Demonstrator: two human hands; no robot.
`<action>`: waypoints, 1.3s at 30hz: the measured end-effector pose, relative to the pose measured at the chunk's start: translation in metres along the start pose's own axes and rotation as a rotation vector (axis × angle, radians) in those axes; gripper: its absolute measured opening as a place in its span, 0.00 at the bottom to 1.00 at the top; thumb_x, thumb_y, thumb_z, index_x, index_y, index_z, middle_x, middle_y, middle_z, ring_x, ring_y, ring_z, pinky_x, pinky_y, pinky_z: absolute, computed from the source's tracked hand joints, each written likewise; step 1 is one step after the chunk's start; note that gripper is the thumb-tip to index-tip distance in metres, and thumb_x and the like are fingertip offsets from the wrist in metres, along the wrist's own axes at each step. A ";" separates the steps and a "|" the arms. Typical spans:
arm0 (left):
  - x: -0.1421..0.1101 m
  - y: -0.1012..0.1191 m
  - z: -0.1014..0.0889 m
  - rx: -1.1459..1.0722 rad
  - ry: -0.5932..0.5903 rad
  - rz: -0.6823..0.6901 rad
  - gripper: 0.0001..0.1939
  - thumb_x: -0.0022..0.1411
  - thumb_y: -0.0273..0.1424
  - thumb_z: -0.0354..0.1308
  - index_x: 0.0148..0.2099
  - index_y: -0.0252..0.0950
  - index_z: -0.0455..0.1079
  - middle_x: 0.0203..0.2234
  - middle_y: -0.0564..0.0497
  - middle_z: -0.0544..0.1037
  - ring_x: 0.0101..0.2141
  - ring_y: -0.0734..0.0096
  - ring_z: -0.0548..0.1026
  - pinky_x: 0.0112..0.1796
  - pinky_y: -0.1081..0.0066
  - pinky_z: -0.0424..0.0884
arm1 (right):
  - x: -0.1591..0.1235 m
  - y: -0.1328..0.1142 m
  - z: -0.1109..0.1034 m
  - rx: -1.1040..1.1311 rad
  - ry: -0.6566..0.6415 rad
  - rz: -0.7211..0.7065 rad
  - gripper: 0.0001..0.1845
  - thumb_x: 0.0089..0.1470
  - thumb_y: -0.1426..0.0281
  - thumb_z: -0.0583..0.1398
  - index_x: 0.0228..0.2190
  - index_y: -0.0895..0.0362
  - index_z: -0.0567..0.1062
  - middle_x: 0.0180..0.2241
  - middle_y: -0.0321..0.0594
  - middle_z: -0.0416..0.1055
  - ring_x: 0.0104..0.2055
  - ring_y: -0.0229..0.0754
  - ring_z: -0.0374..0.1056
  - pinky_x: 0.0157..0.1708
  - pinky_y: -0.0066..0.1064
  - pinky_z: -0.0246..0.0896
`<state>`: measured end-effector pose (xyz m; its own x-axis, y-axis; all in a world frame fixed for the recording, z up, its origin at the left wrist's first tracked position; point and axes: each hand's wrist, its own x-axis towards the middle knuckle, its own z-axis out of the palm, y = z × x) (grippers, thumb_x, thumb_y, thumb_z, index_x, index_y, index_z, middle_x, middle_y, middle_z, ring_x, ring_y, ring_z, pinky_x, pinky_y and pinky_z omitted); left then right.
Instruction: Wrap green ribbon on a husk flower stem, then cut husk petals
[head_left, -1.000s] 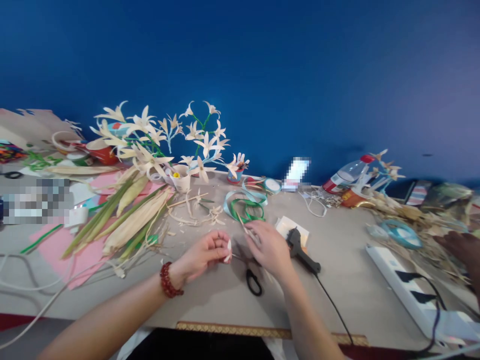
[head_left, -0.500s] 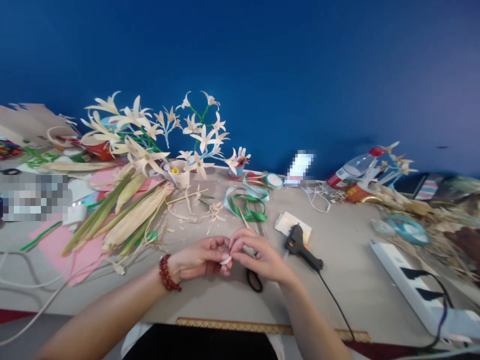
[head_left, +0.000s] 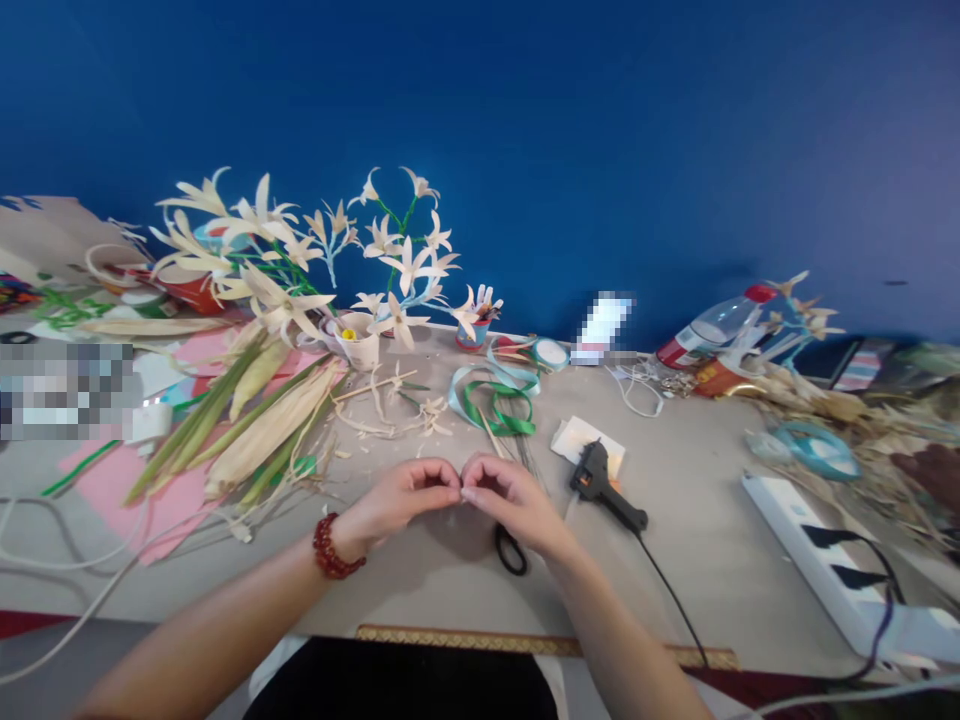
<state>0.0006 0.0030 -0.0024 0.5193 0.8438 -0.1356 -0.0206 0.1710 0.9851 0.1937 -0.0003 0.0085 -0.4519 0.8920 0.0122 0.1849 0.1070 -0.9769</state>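
Note:
My left hand point(head_left: 409, 497), with a red bead bracelet point(head_left: 335, 547) at the wrist, and my right hand point(head_left: 510, 497) meet above the table. Both are closed in a pinch, thumb against fingers, and their tips touch. Whatever lies between them is too small and covered to make out. Just under my right hand shows the black loop handle of a pair of scissors point(head_left: 511, 550). A black glue gun point(head_left: 606, 485) lies to the right by a white pad point(head_left: 589, 440). Behind my hands are a green ribbon point(head_left: 504, 415) and thin wires point(head_left: 525, 450).
Corn husks point(head_left: 274, 435) lie on pink paper point(head_left: 112, 500) at the left. Husk flowers point(head_left: 281, 300) stand behind in cups, one a white cup point(head_left: 361, 345). A white power strip point(head_left: 806, 560), a plastic bottle point(head_left: 709, 330) and a blue ribbon roll point(head_left: 821, 452) are at the right.
A small pale piece showed between my fingers before; now it is hidden. My hands have turned so the fingertips meet, knuckles up. The view has shifted slightly.

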 end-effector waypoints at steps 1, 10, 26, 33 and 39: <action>-0.001 0.001 0.001 0.067 0.032 0.065 0.08 0.59 0.35 0.59 0.36 0.35 0.71 0.30 0.50 0.74 0.33 0.68 0.70 0.37 0.70 0.65 | 0.001 0.002 0.002 0.075 0.017 0.030 0.08 0.55 0.66 0.59 0.27 0.56 0.69 0.26 0.33 0.64 0.29 0.37 0.61 0.30 0.27 0.57; -0.009 0.001 0.004 0.643 0.251 0.528 0.08 0.60 0.27 0.56 0.39 0.42 0.75 0.34 0.46 0.78 0.40 0.60 0.72 0.48 0.60 0.64 | 0.002 0.006 0.010 0.249 0.109 0.101 0.11 0.57 0.63 0.56 0.27 0.56 0.69 0.23 0.34 0.63 0.26 0.38 0.63 0.29 0.28 0.59; -0.004 0.001 0.006 0.515 0.345 0.331 0.03 0.58 0.26 0.55 0.33 0.37 0.70 0.26 0.53 0.75 0.31 0.70 0.72 0.35 0.72 0.66 | -0.002 -0.006 0.021 -0.549 0.264 -0.247 0.06 0.58 0.72 0.55 0.28 0.55 0.68 0.27 0.37 0.66 0.29 0.39 0.63 0.30 0.29 0.57; -0.003 0.001 0.004 0.624 0.378 0.391 0.03 0.55 0.25 0.56 0.30 0.38 0.68 0.24 0.54 0.73 0.29 0.69 0.71 0.34 0.71 0.64 | -0.004 -0.002 0.024 -0.510 0.309 -0.261 0.07 0.57 0.72 0.55 0.27 0.54 0.66 0.25 0.36 0.64 0.28 0.39 0.62 0.29 0.29 0.56; -0.002 0.004 -0.006 0.637 0.448 0.380 0.03 0.57 0.25 0.54 0.32 0.37 0.68 0.26 0.53 0.73 0.30 0.69 0.71 0.35 0.71 0.64 | -0.006 -0.002 0.022 -0.433 0.401 -0.294 0.07 0.55 0.74 0.55 0.26 0.55 0.66 0.25 0.36 0.64 0.28 0.39 0.62 0.30 0.30 0.57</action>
<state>-0.0055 0.0050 0.0011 0.1864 0.9296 0.3180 0.4275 -0.3682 0.8256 0.1767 -0.0152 0.0055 -0.1922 0.8841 0.4259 0.4759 0.4635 -0.7474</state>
